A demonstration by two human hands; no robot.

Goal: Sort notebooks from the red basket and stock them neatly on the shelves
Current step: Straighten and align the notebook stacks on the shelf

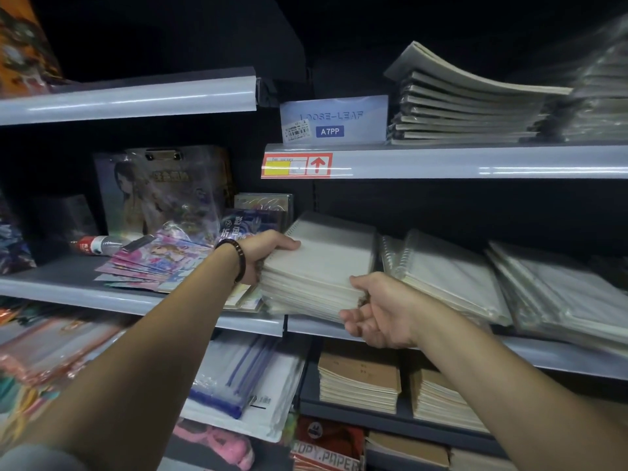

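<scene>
- Head view: my left hand [263, 254] grips the left edge of a stack of white spiral notebooks [319, 266], thumb lying on the top cover, fingers hidden behind the spiral side
- My right hand [377, 311] holds the near right corner of the same stack, thumb on top, fingers curled below it
- The stack sits between both hands, on the front of the middle shelf [560, 355], its near edge a little over the shelf lip
- Just to the right, more wrapped spiral notebooks [448, 277] lie on this shelf
- Left of the stack I see colourful card packs [153, 263]
</scene>
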